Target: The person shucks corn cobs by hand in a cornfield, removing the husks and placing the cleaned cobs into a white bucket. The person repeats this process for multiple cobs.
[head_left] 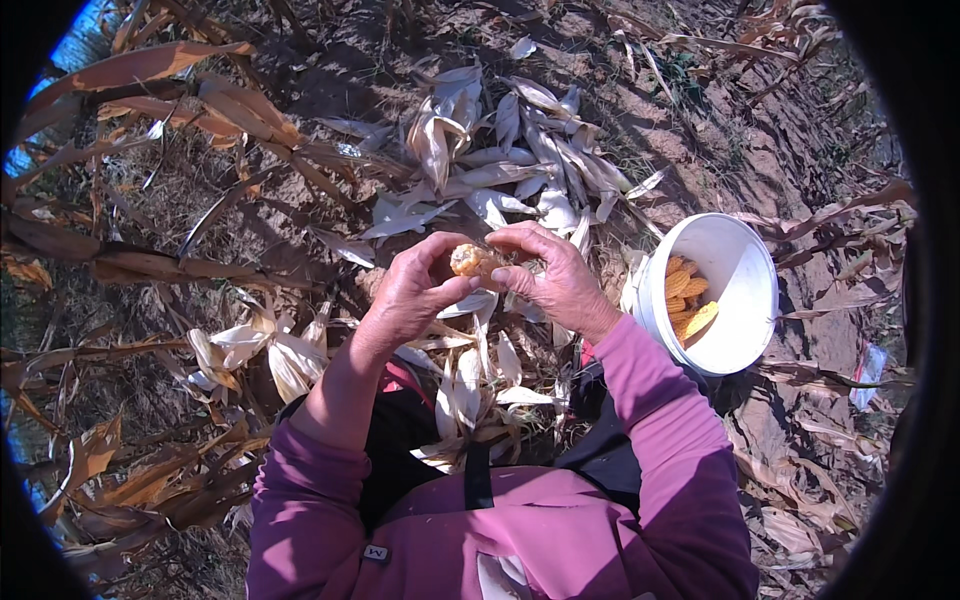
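Between my two hands, in the middle of the head view, is a corn cob (467, 260) with its yellowish, uneven end showing. My left hand (415, 285) is closed on it from the left, with the thumb along its near side. My right hand (560, 280) grips it from the right, fingers over the top and thumb below. The rest of the cob is partly hidden by my fingers. Beneath and beyond my hands lie pale dry corn husks (440, 140) on the soil.
A white bucket (742, 265) stands beside my right forearm, with several yellow corn cobs (688, 295) inside. Dry corn stalks (150, 255) with brown leaves crowd the left side. More husks (470, 390) lie between my legs. A small bluish-white packet (868, 376) lies far right.
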{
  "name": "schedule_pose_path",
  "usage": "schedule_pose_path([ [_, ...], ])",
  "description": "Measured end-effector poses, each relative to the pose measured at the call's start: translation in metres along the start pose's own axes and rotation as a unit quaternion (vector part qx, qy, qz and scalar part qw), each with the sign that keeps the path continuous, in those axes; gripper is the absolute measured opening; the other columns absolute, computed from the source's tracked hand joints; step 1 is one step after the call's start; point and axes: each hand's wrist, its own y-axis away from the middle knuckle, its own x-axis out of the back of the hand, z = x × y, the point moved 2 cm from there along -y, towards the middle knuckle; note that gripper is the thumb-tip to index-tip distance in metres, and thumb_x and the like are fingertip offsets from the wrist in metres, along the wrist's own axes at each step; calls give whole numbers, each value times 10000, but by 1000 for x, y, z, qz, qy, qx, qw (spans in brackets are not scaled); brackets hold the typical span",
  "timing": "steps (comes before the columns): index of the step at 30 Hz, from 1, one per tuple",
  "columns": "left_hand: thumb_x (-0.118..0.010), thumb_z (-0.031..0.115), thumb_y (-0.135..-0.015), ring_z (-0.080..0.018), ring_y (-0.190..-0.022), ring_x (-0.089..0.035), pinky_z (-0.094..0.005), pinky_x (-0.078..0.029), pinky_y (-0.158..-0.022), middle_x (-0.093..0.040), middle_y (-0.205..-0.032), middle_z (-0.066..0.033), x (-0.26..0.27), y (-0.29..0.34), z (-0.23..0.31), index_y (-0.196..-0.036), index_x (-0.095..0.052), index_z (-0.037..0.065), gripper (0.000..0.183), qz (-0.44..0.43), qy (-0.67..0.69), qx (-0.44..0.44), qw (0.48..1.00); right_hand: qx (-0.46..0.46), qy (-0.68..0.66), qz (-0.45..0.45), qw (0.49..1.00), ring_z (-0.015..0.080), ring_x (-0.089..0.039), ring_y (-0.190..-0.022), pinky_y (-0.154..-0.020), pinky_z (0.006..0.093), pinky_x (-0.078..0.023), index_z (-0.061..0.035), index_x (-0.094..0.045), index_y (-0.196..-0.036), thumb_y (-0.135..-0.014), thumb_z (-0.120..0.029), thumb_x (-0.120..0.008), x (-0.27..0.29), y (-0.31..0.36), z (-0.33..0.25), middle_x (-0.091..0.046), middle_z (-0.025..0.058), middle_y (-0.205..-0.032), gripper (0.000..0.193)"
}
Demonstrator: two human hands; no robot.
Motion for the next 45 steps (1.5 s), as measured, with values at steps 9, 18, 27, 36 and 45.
schedule_pose_path([
  [9,-704,118,-810,-42,-735,-538,-214,-476,-665,-621,-843,-25,-5,0,-8,-1104,-573,-10,347,19,-18,-11,1000,33,40,63,997,199,-615,-783,-702,315,-494,-54,-640,-915,-785,-137,-726,-11,2,-11,-597,52,-838,176],
  [18,-661,60,-863,-60,-922,-556,-211,-468,-805,-598,-1025,-9,-6,1,-5,-1186,-525,2,355,-41,57,19,997,3,148,92,985,243,-557,-667,-605,333,-447,-12,-538,-861,-865,-97,-610,4,2,-8,-540,100,-770,112],
  [27,-626,-11,-849,-98,-1035,-539,-241,-432,-906,-573,-1122,-22,-2,2,6,-1222,-523,19,388,-63,196,19,978,-47,68,56,995,302,-620,-910,-794,371,-482,-19,-595,-1064,-951,-320,-528,22,1,14,-626,152,-977,329],
  [36,-643,30,-857,-102,-1023,-542,-239,-444,-882,-571,-1117,-31,-4,2,3,-1220,-521,22,383,-73,232,18,970,-147,-91,-55,983,127,-623,-854,-765,282,-500,-13,-607,-1105,-853,-347,-691,-2,7,-2,-658,83,-960,427],
  [45,-689,131,-864,-43,-814,-535,-194,-447,-696,-602,-968,2,-6,0,1,-1149,-549,28,334,-16,148,13,989,-135,-224,41,964,89,-609,-849,-784,245,-508,-16,-631,-1045,-832,-159,-724,-16,9,7,-648,46,-937,273],
])
